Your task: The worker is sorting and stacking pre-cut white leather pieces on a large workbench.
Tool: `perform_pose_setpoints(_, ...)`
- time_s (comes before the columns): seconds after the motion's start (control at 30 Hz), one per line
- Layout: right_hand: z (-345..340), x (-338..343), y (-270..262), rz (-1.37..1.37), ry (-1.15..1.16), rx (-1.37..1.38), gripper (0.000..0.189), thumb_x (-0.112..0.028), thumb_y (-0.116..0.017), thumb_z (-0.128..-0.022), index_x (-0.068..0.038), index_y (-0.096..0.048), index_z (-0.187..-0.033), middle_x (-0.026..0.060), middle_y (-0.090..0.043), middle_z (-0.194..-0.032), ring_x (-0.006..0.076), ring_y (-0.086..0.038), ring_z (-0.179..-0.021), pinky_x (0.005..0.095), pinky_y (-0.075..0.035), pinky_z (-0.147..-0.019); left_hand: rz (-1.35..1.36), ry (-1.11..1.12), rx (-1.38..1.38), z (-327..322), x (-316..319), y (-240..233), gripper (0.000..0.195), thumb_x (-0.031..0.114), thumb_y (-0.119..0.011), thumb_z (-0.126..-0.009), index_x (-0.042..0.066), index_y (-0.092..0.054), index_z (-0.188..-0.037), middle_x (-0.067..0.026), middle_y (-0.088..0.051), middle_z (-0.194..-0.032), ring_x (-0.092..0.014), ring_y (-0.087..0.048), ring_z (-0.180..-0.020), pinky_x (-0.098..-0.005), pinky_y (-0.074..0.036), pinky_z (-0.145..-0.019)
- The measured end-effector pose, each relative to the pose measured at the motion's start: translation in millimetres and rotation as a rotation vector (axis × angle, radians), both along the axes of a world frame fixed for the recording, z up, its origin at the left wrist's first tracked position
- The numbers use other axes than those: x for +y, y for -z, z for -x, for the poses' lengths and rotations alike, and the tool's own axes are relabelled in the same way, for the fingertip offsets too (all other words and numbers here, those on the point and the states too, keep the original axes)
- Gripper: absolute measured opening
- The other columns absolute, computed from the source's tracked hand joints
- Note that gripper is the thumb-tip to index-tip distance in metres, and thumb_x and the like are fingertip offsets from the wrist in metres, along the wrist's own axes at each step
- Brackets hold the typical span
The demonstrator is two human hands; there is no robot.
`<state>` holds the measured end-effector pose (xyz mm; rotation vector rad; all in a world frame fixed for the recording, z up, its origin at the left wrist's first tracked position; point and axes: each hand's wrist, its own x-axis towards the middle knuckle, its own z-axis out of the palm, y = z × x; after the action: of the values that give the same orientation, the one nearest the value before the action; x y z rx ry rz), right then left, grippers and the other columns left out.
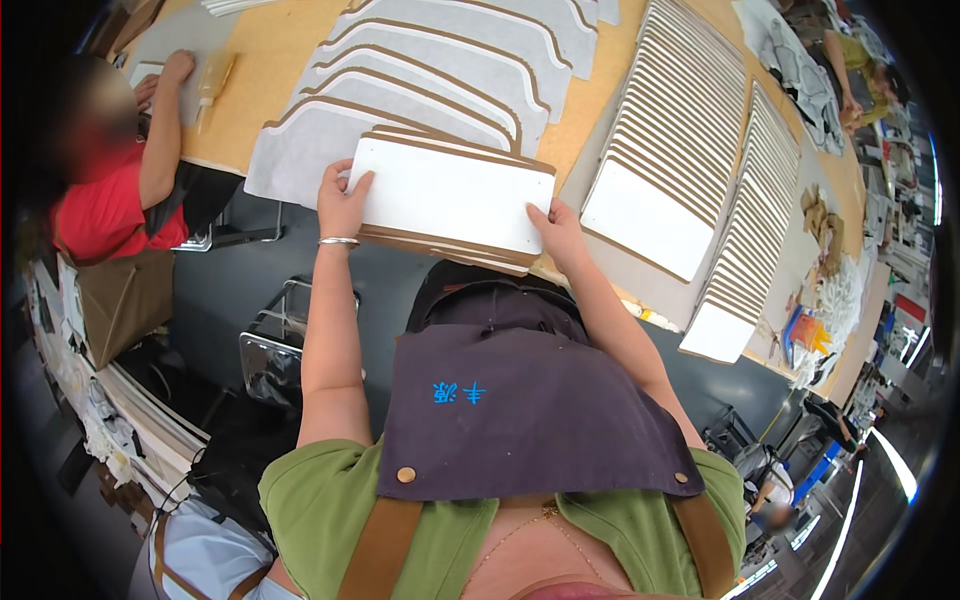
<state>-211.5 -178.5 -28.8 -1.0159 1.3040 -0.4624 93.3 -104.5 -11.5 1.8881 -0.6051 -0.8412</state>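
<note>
Both my hands hold a stack of white rectangular panels with brown edges (450, 191) at the near edge of the table. My left hand (345, 199) grips its left end, thumb on top. My right hand (556, 229) grips its right end, thumb on the top face. Just beyond the stack, curved white pieces with brown edges (420, 37) lie in overlapping rows on grey sheets (289, 161). To the right lie two long rows of overlapping white panels with brown edges, a wider one (649, 217) and a narrower one (720, 326).
A person in a red top (112, 199) works at the table (259, 82) on the left, near a clear bottle (214, 79). Another person (855, 82) stands at the far right. A metal-framed stool (274, 360) and a brown bin (124, 300) are at lower left.
</note>
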Motion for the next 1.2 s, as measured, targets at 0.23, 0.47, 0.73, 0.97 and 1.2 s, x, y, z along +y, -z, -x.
perform_pose_setpoints(0.23, 7.1, -1.6, -7.4, 0.162, -0.021, 0.38, 0.036, -0.019, -0.068, -0.075, 0.002, -0.049, -0.098, 0.0067, -0.06, -0.072, 0.0111, -0.056, -0.064, 0.0252, -0.045, -0.058, -0.265, 0.117, -0.413, 9.4, 3.2, 5.7, 0.037, 0.029, -0.069, -0.072, 0.009, -0.058, -0.102, -0.0116, -0.064, -0.079, -0.026, -0.061, -0.072, -0.0349, -0.047, -0.066)
perform_pose_setpoints(0.47, 9.1, -0.4, 4.3, 0.169, -0.017, 0.38, 0.042, -0.019, -0.07, -0.073, -0.002, -0.044, -0.101, 0.0039, -0.056, -0.068, 0.0115, -0.053, -0.061, 0.025, -0.044, -0.057, -0.305, 0.136, -0.441, 4.5, 0.1, 1.5, 0.04, 0.031, -0.07, -0.071, 0.01, -0.059, -0.102, -0.011, -0.062, -0.08, -0.026, -0.061, -0.076, -0.0351, -0.047, -0.068)
perform_pose_setpoints(0.73, 7.9, -20.9, -18.1, 0.283, -0.329, 0.733, 0.048, -0.032, -0.069, -0.071, -0.004, -0.047, -0.104, 0.0075, -0.06, -0.075, 0.0234, -0.059, -0.071, 0.0345, -0.047, -0.066, -0.36, 0.126, -0.422, 1.8, -1.4, 2.7, 0.04, 0.032, -0.071, -0.069, 0.009, -0.059, -0.099, -0.0097, -0.061, -0.082, -0.025, -0.059, -0.073, -0.0355, -0.047, -0.067)
perform_pose_setpoints(0.97, -1.8, -51.9, -7.7, 0.366, -0.181, 0.663, 0.047, -0.03, -0.066, -0.074, -0.002, -0.051, -0.109, 0.01, -0.06, -0.086, 0.0221, -0.06, -0.075, 0.0328, -0.047, -0.068, -0.252, 0.081, -0.469, 1.4, 0.0, 12.9, 0.036, 0.026, -0.074, -0.066, 0.005, -0.058, -0.092, -0.0097, -0.059, -0.083, -0.024, -0.058, -0.073, -0.0355, -0.047, -0.068)
perform_pose_setpoints(1.2, -4.7, -24.2, -23.7, -0.067, 0.287, 0.026, 0.033, -0.015, -0.063, -0.08, 0.002, -0.051, -0.106, 0.0096, -0.061, -0.092, 0.0145, -0.058, -0.081, 0.0269, -0.047, -0.07, -0.159, 0.075, -0.412, -0.3, 1.0, 12.3, 0.033, 0.018, -0.075, -0.065, 0.002, -0.057, -0.087, -0.0103, -0.059, -0.081, -0.023, -0.057, -0.073, -0.0339, -0.047, -0.067)
